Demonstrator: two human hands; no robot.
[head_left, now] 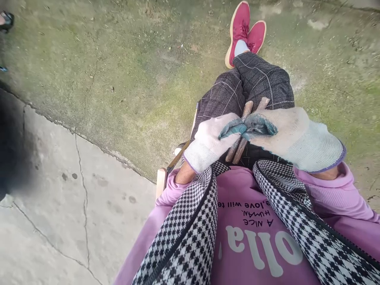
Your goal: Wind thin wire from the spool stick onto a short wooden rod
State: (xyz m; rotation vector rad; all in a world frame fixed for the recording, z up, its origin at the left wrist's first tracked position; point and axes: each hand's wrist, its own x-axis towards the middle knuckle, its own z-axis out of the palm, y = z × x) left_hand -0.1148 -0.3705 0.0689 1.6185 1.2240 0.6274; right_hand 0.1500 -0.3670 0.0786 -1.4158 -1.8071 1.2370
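Two short brown wooden sticks [241,151] lie side by side at a slant above my lap, their ends showing above and below my hands. My left hand [215,136], in a white knit glove with teal coated fingers, is closed around the sticks' middle from the left. From the right, my right hand [276,126], gloved the same way, is closed at the same spot, with its thumb and fingers bent together. The fingertips of both gloves meet over the sticks and hide their middle. Whether anything thin is pinched there, I cannot tell.
I am seated, with plaid trousers [267,83] and crossed red shoes [240,27] ahead. A wooden chair part [161,180] shows by my left elbow. Mossy ground [133,79] meets cracked concrete [56,166] at the left. Another person's foot [6,20] is at the top left.
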